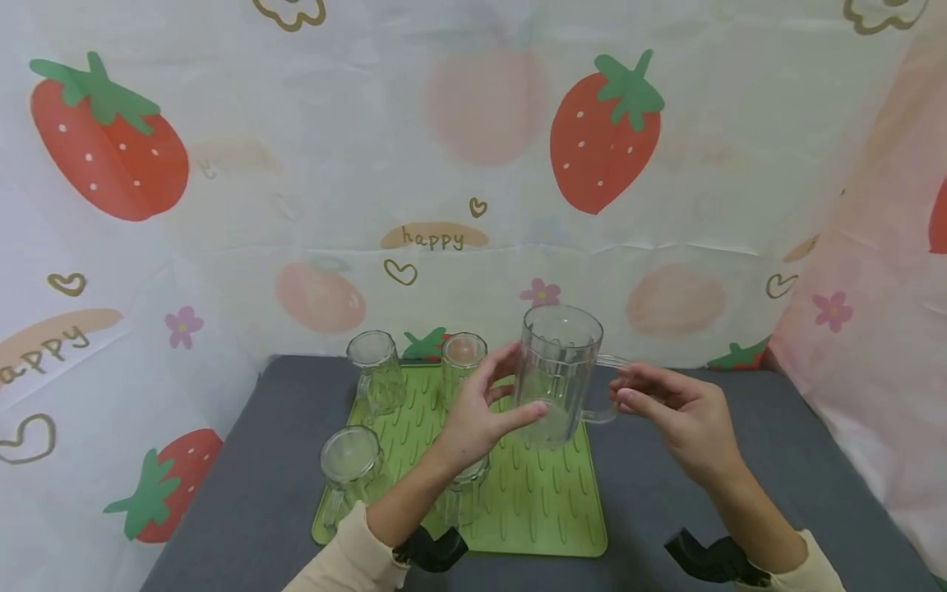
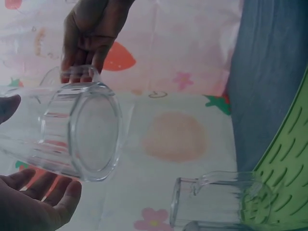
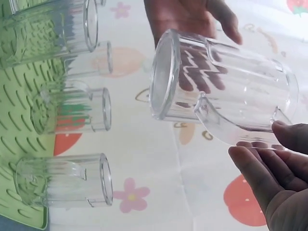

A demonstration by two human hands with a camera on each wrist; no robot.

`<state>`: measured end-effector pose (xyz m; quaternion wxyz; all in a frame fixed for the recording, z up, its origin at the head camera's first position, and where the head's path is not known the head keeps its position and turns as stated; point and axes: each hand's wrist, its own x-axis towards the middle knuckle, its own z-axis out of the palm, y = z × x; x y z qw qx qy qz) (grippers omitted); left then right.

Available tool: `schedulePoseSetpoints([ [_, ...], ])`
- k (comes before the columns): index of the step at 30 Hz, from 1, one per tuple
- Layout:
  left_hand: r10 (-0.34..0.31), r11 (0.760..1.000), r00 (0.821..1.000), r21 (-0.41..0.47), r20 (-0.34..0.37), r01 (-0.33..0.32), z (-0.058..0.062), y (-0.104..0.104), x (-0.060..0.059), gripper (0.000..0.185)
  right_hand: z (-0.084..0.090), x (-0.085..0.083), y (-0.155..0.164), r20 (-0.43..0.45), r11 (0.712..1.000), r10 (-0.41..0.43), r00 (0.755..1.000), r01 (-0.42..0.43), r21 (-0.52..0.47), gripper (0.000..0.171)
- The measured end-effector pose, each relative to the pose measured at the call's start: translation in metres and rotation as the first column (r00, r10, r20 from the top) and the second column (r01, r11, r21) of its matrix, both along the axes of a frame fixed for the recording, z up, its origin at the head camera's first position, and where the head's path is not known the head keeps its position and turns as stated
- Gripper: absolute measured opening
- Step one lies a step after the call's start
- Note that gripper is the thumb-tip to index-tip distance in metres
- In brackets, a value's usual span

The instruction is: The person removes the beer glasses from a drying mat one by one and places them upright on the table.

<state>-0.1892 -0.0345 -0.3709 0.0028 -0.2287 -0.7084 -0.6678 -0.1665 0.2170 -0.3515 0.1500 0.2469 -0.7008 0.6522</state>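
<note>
Item, one clear glass beer mug (image 1: 558, 362): raised over the rear right of the drying mat, rim uppermost, between your two hands.

Item, your left hand (image 1: 477, 423): fingers curled partway round the mug's body, thumb on the near side. The far fingers are largely hidden in the head view; your right wrist view shows them through the glass, their outlines broken by the ribbing.

Item, your right hand (image 1: 688, 419): fingers and thumb nearly closed, pinching the mug's handle (image 1: 601, 416). The fingertips cover part of it.

Item, the front middle mug (image 1: 468, 497): partly masked by your left wrist and forearm.

Item, the back middle mug (image 1: 462, 353): lower part cut off from sight behind your left hand.

Item, the back left mug (image 1: 377, 374) and the front left mug (image 1: 350, 460): in fuller view, though you cannot make out for certain whether rim or base is up.

Item, one green drying mat (image 1: 547, 510), ridged, carrying those four; its near left part passes behind your sleeve (image 1: 358, 555).

Item, one grey tabletop (image 1: 658, 485), its near edge out of frame.

Item, one strawberry-print cloth (image 1: 333, 148) behind, cropped at the top and sides.
</note>
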Motion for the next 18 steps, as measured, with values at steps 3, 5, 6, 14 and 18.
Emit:
schedulePoseSetpoints([
  [3,0.014,1.0,0.999,0.014,-0.037,-0.013,0.003,-0.003,0.001,0.074,0.0,0.0,0.0,-0.032,0.999,-0.041,0.999,0.041,-0.01,0.028],
  [5,0.038,0.999,0.998,-0.001,-0.048,-0.038,0.005,-0.005,0.003,0.07,0.0,-0.001,0.001,-0.058,0.996,-0.089,0.994,0.089,0.001,0.028],
  [6,0.053,0.998,0.997,-0.012,-0.057,-0.054,0.006,-0.007,0.004,0.069,-0.001,-0.002,0.002,-0.068,0.994,-0.111,0.991,0.111,0.0,0.028],
  [14,0.141,0.983,0.977,-0.094,-0.158,-0.157,0.01,-0.032,0.01,0.065,-0.003,-0.01,0.01,-0.144,0.97,-0.221,0.965,0.233,0.073,0.028],
  [18,0.161,0.975,0.969,-0.123,-0.185,-0.185,0.013,-0.048,0.015,0.065,-0.003,-0.013,0.013,-0.126,0.964,-0.256,0.958,0.263,0.038,0.027],
])
